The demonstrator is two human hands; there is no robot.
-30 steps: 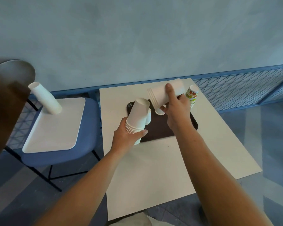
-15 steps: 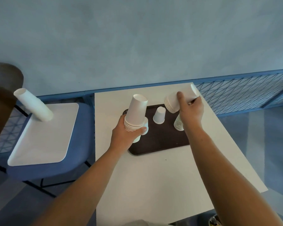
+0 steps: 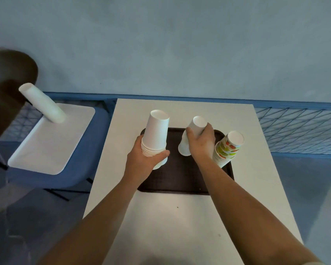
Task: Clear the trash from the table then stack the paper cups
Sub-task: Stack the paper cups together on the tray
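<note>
We see a white table (image 3: 180, 226) with a dark brown tray (image 3: 180, 180) lying on it near the far edge. Our left hand (image 3: 141, 163) is wrapped around the lower rims of a stack of white paper cups (image 3: 155, 134), all nested upside down, the long axis close to upright and leaning slightly toward the far left, closed bottom up; the stack sits over the tray's left part, and another white cup (image 3: 161, 164) peeks out beneath the hand. Our right hand (image 3: 202, 144) is closed on a second white stack (image 3: 191, 136), also inverted, its long axis tilted so the flat bottom points up and toward the wall while the open mouths face down toward the tray's middle. Just beside that hand, at the tray's right edge, stands a third stack (image 3: 227, 148), upside down and leaning right, the top cup printed with red, green and yellow shapes; we can read no writing on it. To the left, a white tray (image 3: 52, 142) rests on a blue chair (image 3: 80, 169) and carries a tall white stack (image 3: 43, 104) leaning far left.
</note>
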